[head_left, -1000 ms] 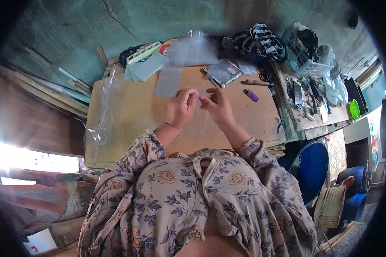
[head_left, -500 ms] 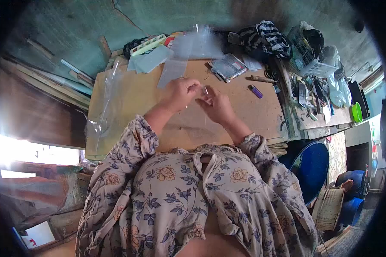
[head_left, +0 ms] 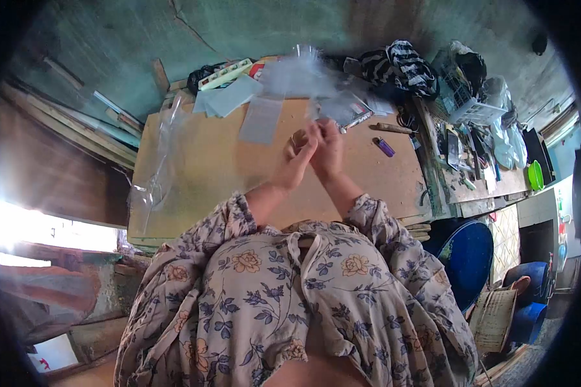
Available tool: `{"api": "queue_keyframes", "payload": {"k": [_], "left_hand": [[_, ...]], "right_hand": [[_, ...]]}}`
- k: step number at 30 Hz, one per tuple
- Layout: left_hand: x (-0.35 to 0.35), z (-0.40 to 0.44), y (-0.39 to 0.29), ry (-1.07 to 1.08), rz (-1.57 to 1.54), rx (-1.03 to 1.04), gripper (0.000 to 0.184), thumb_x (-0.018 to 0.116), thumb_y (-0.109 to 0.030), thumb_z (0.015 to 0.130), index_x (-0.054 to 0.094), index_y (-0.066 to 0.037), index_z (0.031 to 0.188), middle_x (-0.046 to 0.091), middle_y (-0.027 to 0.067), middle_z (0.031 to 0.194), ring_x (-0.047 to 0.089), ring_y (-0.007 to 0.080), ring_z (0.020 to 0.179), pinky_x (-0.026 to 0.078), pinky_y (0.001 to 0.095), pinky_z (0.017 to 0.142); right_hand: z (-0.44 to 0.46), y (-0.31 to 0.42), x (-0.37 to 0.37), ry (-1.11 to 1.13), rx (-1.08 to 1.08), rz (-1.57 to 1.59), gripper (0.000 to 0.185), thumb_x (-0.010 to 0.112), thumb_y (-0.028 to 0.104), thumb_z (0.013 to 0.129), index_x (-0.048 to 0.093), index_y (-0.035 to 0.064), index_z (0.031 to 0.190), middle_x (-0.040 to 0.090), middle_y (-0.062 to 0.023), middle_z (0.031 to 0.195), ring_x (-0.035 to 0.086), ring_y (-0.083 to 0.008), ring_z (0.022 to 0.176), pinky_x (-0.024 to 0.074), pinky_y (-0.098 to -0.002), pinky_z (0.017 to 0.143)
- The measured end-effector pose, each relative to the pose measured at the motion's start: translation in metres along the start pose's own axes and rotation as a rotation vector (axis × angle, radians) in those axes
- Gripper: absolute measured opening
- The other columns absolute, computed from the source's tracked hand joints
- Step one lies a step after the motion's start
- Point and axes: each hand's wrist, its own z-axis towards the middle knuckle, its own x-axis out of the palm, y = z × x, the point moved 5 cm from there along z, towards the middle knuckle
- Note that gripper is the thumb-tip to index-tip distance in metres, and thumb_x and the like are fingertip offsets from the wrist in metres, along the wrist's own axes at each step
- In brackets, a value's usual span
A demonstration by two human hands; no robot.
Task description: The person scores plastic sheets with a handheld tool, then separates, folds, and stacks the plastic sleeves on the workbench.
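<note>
My left hand (head_left: 297, 158) and my right hand (head_left: 329, 149) meet above the middle of the wooden board tabletop (head_left: 219, 168). Both are closed, their fingertips pressed together and slightly blurred. Whatever lies between the fingers is too small and hidden to make out. Just beyond the left hand rests a translucent plastic sheet (head_left: 260, 121). A dark printed plastic packet (head_left: 352, 111) lies past the right hand, partly behind it. To the right are a purple lighter (head_left: 384, 147) and a brown-handled tool (head_left: 392, 128).
Clear plastic film (head_left: 158, 161) drapes down the table's left side. Pale sheets (head_left: 232, 97) and a power strip (head_left: 224, 73) are at the back. On the right stand a grey plastic basket (head_left: 474, 111), a green bowl (head_left: 535, 175) and a blue barrel (head_left: 468, 251).
My hands have come together and moved slightly farther from my body. The clear plastic piece that showed in my right hand is no longer distinct.
</note>
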Motion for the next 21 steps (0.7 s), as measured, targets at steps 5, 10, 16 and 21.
{"api": "queue_keyframes", "payload": {"k": [5, 10, 16, 21], "left_hand": [[-0.015, 0.022, 0.021, 0.016, -0.245, 0.034, 0.035, 0.04, -0.035, 0.091, 0.056, -0.003, 0.09, 0.057, 0.0029, 0.079, 0.055, 0.0147, 0.073, 0.044, 0.03, 0.065], [-0.095, 0.063, 0.032, -0.432, 0.513, -0.045, 0.036, 0.046, -0.034, 0.087, 0.058, -0.002, 0.077, 0.056, 0.0016, 0.063, 0.052, 0.0127, 0.057, 0.04, 0.0296, 0.052], [-0.121, 0.073, 0.007, -0.058, 0.563, -0.023, 0.027, 0.056, -0.032, 0.083, 0.059, -0.004, 0.082, 0.059, 0.0014, 0.069, 0.054, 0.0123, 0.061, 0.042, 0.0261, 0.056], [-0.102, 0.049, 0.092, 0.304, 0.329, -0.265, 0.03, 0.056, -0.029, 0.085, 0.046, -0.01, 0.105, 0.056, 0.0014, 0.085, 0.057, 0.0135, 0.076, 0.046, 0.0256, 0.064]], "right_hand": [[-0.011, 0.001, 0.016, 0.143, 0.176, 0.239, 0.013, 0.05, 0.016, 0.089, 0.051, 0.0062, 0.08, 0.049, 0.0027, 0.066, 0.045, -0.0086, 0.053, 0.0381, -0.0219, 0.047], [0.018, -0.001, -0.03, -0.032, 0.315, 0.072, 0.017, 0.052, 0.021, 0.088, 0.05, 0.0075, 0.078, 0.042, 0.0028, 0.059, 0.041, -0.0078, 0.048, 0.0322, -0.0216, 0.041], [0.01, -0.032, -0.054, -0.068, 0.522, 0.146, 0.018, 0.05, 0.024, 0.089, 0.047, 0.0087, 0.078, 0.043, 0.0005, 0.063, 0.043, -0.0091, 0.048, 0.0363, -0.0247, 0.04], [0.006, -0.042, -0.061, -0.301, 0.51, 0.373, 0.018, 0.048, 0.025, 0.089, 0.045, 0.0096, 0.08, 0.045, -0.0006, 0.061, 0.048, -0.0112, 0.048, 0.0417, -0.0259, 0.042]]}}
